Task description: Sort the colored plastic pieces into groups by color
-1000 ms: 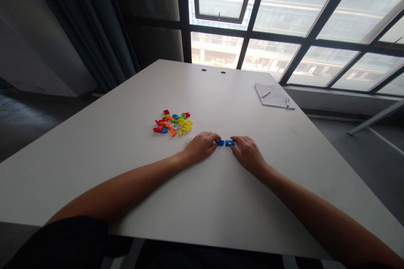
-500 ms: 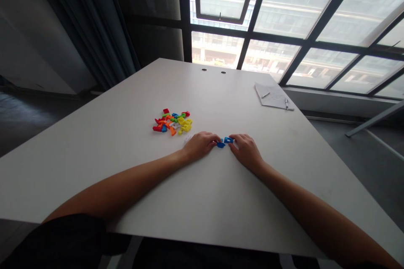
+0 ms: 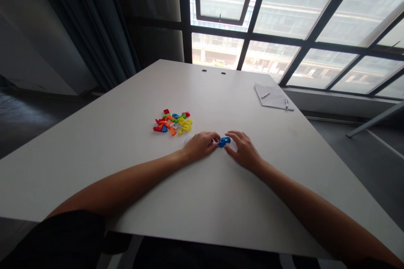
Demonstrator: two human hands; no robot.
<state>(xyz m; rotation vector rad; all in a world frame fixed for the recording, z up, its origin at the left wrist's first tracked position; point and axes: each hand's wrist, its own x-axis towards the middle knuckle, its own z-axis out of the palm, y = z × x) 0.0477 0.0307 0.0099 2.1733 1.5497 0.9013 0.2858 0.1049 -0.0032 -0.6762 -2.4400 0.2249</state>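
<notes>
Small blue pieces (image 3: 224, 141) lie together on the white table between my two hands. My left hand (image 3: 201, 145) has its fingertips closed on the left side of the blue pieces. On the right, my right hand (image 3: 243, 149) is open, with thumb and fingers apart just beside them. A heap of small coloured pieces (image 3: 173, 122), red, orange, yellow, green, blue and white, lies to the left, beyond my left hand. Something pale (image 3: 188, 138) shows by the knuckles of my left hand, too small to make out.
The white table (image 3: 202, 206) reaches to the windows. A sheet of paper (image 3: 274, 96) with pens on it lies at the back right. Two dark round holes are set near the far edge. A dark curtain hangs at the left.
The right blue piece has shifted left and now sits against the other blue one. My right hand's fingers have spread off it.
</notes>
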